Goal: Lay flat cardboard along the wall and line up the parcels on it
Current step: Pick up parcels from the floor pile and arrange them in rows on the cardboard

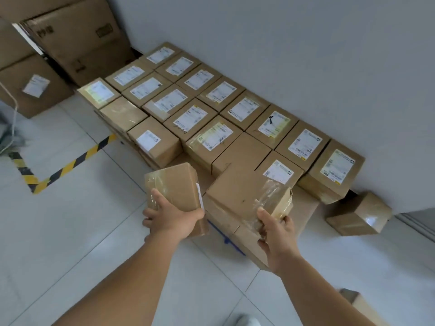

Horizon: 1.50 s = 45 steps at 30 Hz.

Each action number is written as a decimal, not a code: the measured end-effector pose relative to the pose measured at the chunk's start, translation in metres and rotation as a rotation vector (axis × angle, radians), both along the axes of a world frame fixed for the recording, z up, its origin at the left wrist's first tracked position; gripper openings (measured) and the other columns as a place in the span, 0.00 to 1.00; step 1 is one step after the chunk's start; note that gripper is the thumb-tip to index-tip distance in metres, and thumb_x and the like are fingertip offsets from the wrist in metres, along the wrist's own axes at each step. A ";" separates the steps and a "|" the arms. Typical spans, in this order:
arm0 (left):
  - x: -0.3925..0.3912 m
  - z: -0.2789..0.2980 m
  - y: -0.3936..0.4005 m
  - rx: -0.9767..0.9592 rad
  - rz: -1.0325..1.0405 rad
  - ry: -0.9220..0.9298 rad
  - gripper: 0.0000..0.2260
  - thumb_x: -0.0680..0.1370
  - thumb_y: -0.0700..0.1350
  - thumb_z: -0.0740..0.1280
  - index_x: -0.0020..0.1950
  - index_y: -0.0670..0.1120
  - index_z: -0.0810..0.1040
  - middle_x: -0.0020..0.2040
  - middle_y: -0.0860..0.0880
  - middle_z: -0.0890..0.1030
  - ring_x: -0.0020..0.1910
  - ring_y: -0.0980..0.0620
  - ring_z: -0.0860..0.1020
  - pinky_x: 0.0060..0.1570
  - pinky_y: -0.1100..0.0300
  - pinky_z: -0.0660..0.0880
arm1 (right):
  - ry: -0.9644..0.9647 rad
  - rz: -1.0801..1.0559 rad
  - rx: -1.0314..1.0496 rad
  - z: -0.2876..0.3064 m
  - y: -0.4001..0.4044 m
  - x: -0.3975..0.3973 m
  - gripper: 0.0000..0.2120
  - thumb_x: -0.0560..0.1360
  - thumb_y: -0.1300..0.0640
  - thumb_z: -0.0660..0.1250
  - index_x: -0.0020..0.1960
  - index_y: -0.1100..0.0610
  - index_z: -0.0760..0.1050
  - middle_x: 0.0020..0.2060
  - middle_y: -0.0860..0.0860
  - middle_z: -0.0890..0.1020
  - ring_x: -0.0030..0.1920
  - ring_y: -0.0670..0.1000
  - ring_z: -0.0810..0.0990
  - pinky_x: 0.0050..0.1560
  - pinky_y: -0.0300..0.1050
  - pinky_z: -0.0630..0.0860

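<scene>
From the head camera, looking down at the floor by the wall (pixel 306 55), the person holds a parcel in each hand. The left hand (pixel 173 218) grips a tall brown box (pixel 175 184) from its near end, thumb lying up the taped face and fingers wrapped underneath, so the box stands roughly upright with its long axis running away from the person and slightly up, its label edge turned to the right. The right hand (pixel 276 231) grips a smaller taped box (pixel 276 200), thumb on the glossy front and fingers curled behind; this one tilts with its upper end leaning toward the wall. Both are held at the near ends, I would judge, so the far ends stay free to be set down first. Ahead, the lined-up parcels (pixel 188 107) sit in tight rows running along the wall, labels up, sides touching, on flat cardboard (pixel 303 208) whose bare part shows near the right hand. A larger plain box (pixel 237 184) lies at the near end of the rows, directly under and between the two held parcels. One loose box (pixel 359 214) sits off the cardboard against the wall to the right. Big cartons (pixel 77 41) stand at the far left, and striped floor tape (pixel 63 170) marks the tiles. The open spot for the held boxes seems to be the near row.
</scene>
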<state>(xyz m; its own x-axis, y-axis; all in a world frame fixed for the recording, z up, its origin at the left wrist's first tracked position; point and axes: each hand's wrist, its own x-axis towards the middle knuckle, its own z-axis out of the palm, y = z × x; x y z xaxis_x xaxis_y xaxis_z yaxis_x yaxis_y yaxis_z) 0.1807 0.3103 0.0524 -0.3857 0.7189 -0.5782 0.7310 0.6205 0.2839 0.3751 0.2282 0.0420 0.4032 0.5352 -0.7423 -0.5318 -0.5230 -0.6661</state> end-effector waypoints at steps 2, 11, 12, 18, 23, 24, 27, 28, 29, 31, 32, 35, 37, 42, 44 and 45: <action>-0.008 -0.006 0.007 -0.007 0.041 0.039 0.61 0.57 0.63 0.74 0.75 0.54 0.34 0.66 0.40 0.57 0.60 0.39 0.63 0.58 0.40 0.70 | 0.022 0.047 -0.014 -0.010 -0.002 -0.004 0.22 0.73 0.56 0.72 0.64 0.53 0.68 0.45 0.50 0.78 0.38 0.48 0.76 0.43 0.45 0.72; -0.010 -0.032 0.044 -0.016 0.132 0.048 0.58 0.64 0.61 0.75 0.77 0.51 0.35 0.68 0.38 0.58 0.62 0.39 0.64 0.54 0.48 0.69 | 0.148 0.106 -0.051 -0.055 -0.008 -0.004 0.24 0.74 0.61 0.69 0.67 0.49 0.66 0.56 0.51 0.79 0.49 0.51 0.78 0.54 0.46 0.72; -0.008 -0.037 0.049 -0.021 0.129 0.043 0.58 0.64 0.61 0.74 0.77 0.51 0.35 0.68 0.39 0.58 0.62 0.40 0.64 0.53 0.49 0.69 | 0.149 0.100 -0.053 -0.059 -0.007 -0.003 0.24 0.74 0.61 0.69 0.67 0.49 0.66 0.56 0.52 0.79 0.48 0.51 0.78 0.50 0.44 0.73; -0.001 -0.067 0.084 -0.049 0.087 0.033 0.57 0.64 0.62 0.74 0.77 0.52 0.35 0.68 0.39 0.58 0.63 0.39 0.64 0.56 0.47 0.68 | 0.178 0.028 -0.053 -0.086 0.007 -0.008 0.24 0.75 0.63 0.67 0.68 0.51 0.66 0.55 0.52 0.79 0.47 0.50 0.78 0.52 0.44 0.74; 0.004 -0.087 0.111 -0.048 0.055 0.031 0.57 0.64 0.63 0.72 0.77 0.51 0.35 0.68 0.39 0.58 0.64 0.39 0.63 0.58 0.46 0.67 | 0.223 -0.091 -0.039 -0.114 0.022 -0.017 0.23 0.76 0.62 0.65 0.70 0.51 0.67 0.59 0.53 0.78 0.53 0.51 0.77 0.66 0.51 0.71; 0.006 -0.091 0.115 -0.053 0.055 0.027 0.57 0.64 0.64 0.72 0.77 0.51 0.35 0.68 0.39 0.58 0.64 0.38 0.63 0.58 0.46 0.67 | 0.229 -0.111 -0.039 -0.119 0.025 -0.017 0.22 0.77 0.61 0.64 0.69 0.51 0.67 0.57 0.51 0.78 0.53 0.50 0.77 0.66 0.51 0.70; 0.015 -0.099 0.128 -0.039 0.080 -0.008 0.53 0.67 0.65 0.69 0.77 0.50 0.37 0.69 0.38 0.57 0.64 0.37 0.65 0.58 0.45 0.68 | 0.203 -0.129 -0.072 -0.128 0.028 -0.021 0.17 0.78 0.60 0.62 0.67 0.52 0.70 0.56 0.49 0.78 0.56 0.50 0.76 0.67 0.50 0.68; 0.017 -0.101 0.131 -0.021 0.086 -0.036 0.49 0.70 0.64 0.67 0.78 0.49 0.39 0.70 0.38 0.55 0.64 0.36 0.66 0.57 0.45 0.69 | 0.171 -0.128 -0.108 -0.132 0.026 -0.021 0.17 0.79 0.60 0.61 0.66 0.52 0.71 0.58 0.50 0.78 0.57 0.50 0.75 0.66 0.48 0.68; 0.019 -0.102 0.133 -0.006 0.080 -0.070 0.45 0.73 0.61 0.66 0.78 0.48 0.41 0.72 0.38 0.52 0.64 0.35 0.68 0.55 0.46 0.70 | 0.134 -0.125 -0.148 -0.134 0.025 -0.022 0.17 0.79 0.61 0.60 0.67 0.52 0.71 0.60 0.50 0.77 0.57 0.49 0.75 0.65 0.46 0.68; 0.020 -0.103 0.133 -0.003 0.021 -0.120 0.40 0.76 0.57 0.65 0.78 0.48 0.43 0.73 0.37 0.50 0.61 0.35 0.71 0.49 0.48 0.72 | 0.093 -0.125 -0.190 -0.137 0.022 -0.025 0.20 0.79 0.63 0.59 0.69 0.50 0.69 0.61 0.50 0.76 0.59 0.49 0.75 0.61 0.44 0.69; 0.019 -0.104 0.132 -0.018 -0.018 -0.133 0.40 0.76 0.55 0.65 0.78 0.48 0.44 0.74 0.37 0.51 0.61 0.36 0.72 0.47 0.51 0.70 | 0.082 -0.121 -0.196 -0.140 0.022 -0.027 0.20 0.79 0.65 0.58 0.69 0.50 0.69 0.61 0.49 0.76 0.60 0.50 0.74 0.61 0.44 0.69; 0.014 -0.108 0.130 -0.068 -0.090 -0.175 0.37 0.76 0.50 0.67 0.78 0.45 0.49 0.72 0.39 0.62 0.55 0.42 0.73 0.46 0.54 0.67 | 0.063 -0.103 -0.211 -0.140 0.032 -0.035 0.20 0.79 0.67 0.57 0.65 0.48 0.69 0.57 0.48 0.76 0.59 0.51 0.75 0.60 0.45 0.71; 0.013 -0.109 0.131 -0.056 -0.117 -0.190 0.29 0.77 0.46 0.66 0.74 0.43 0.57 0.68 0.40 0.68 0.48 0.45 0.71 0.46 0.55 0.69 | 0.055 -0.070 -0.200 -0.143 0.042 -0.041 0.18 0.78 0.68 0.56 0.60 0.48 0.72 0.55 0.49 0.78 0.56 0.51 0.76 0.61 0.47 0.73; 0.016 -0.109 0.140 -0.056 -0.189 -0.188 0.22 0.78 0.41 0.63 0.71 0.41 0.63 0.57 0.42 0.72 0.59 0.43 0.71 0.54 0.52 0.74 | 0.065 -0.013 -0.181 -0.150 0.071 -0.059 0.20 0.73 0.65 0.58 0.56 0.45 0.74 0.46 0.49 0.81 0.45 0.54 0.73 0.51 0.50 0.74; 0.014 -0.107 0.139 -0.078 -0.192 -0.208 0.26 0.78 0.42 0.63 0.74 0.41 0.59 0.61 0.43 0.70 0.59 0.43 0.70 0.47 0.56 0.72 | 0.057 -0.025 -0.201 -0.152 0.077 -0.062 0.19 0.73 0.65 0.58 0.56 0.44 0.72 0.46 0.49 0.80 0.46 0.54 0.73 0.52 0.50 0.74; 0.013 -0.106 0.137 -0.090 -0.203 -0.221 0.28 0.79 0.43 0.63 0.76 0.42 0.57 0.68 0.43 0.67 0.61 0.43 0.69 0.46 0.57 0.70 | 0.055 -0.028 -0.212 -0.151 0.078 -0.063 0.19 0.74 0.66 0.58 0.58 0.45 0.71 0.46 0.49 0.79 0.46 0.54 0.73 0.51 0.50 0.74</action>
